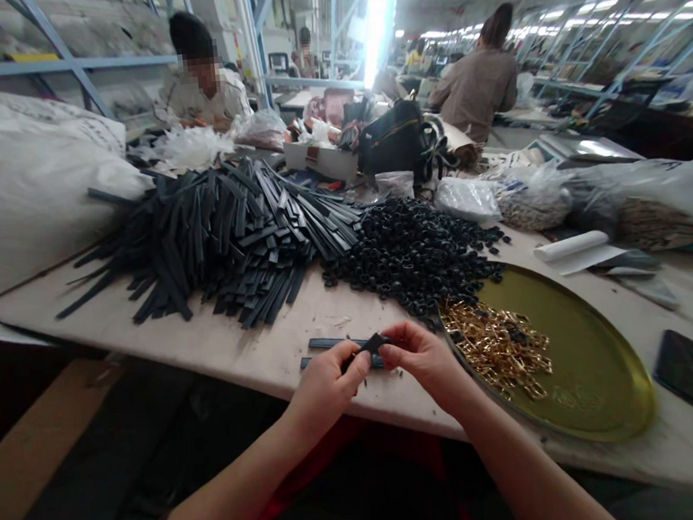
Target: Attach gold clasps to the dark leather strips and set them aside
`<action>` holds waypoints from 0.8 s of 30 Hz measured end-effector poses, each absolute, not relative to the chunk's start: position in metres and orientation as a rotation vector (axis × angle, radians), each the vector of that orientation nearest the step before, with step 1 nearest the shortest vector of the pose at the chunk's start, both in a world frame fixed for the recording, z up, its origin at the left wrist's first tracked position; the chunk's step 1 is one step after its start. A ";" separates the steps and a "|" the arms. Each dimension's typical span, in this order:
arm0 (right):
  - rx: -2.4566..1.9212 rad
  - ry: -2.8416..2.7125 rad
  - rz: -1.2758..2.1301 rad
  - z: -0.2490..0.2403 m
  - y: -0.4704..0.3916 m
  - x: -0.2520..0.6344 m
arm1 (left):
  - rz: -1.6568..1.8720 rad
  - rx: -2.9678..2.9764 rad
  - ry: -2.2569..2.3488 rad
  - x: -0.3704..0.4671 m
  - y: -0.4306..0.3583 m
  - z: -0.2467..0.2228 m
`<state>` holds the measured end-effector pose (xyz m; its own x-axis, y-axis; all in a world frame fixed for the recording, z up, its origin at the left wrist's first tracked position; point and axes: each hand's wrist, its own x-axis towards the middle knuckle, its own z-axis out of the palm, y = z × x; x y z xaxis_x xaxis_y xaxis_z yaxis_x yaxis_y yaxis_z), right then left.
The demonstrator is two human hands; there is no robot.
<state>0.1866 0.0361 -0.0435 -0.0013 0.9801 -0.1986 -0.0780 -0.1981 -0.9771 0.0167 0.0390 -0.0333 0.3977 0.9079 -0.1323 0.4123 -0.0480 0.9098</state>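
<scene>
My left hand [333, 378] and my right hand [420, 355] meet near the table's front edge, both pinching a short dark strip [372, 344] between thumbs and fingers. Two dark strips [328, 343] lie on the table behind and beneath my hands, partly covered by them. Beyond my hands is a pile of small black loops [410, 246]. A large heap of long dark strips [215, 232] spreads to its left. Gold metal buckles [502, 351] are piled on the left part of a round olive-gold tray [608, 374], right of my right hand.
A black phone [691, 372] lies at the right. White sacking [27, 193] bulges at the left. Behind the piles are a black bag [393, 145], a white box [321, 161] and plastic bags [469, 199]. Two people [201, 94] [479, 75] are farther back.
</scene>
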 end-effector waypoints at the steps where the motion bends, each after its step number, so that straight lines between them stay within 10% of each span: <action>1: -1.285 -1.033 1.429 -0.040 0.030 0.184 | 0.626 1.710 1.204 0.016 0.036 -0.032; 24: -1.175 -0.845 1.427 -0.044 -0.013 0.173 | 0.575 1.795 1.083 0.013 -0.003 -0.023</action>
<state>0.1733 -0.0132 -0.0440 0.0379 0.9760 -0.2143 -0.2808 -0.1954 -0.9397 0.0133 -0.0027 -0.0227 0.5013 0.8626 -0.0677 0.4270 -0.1785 0.8865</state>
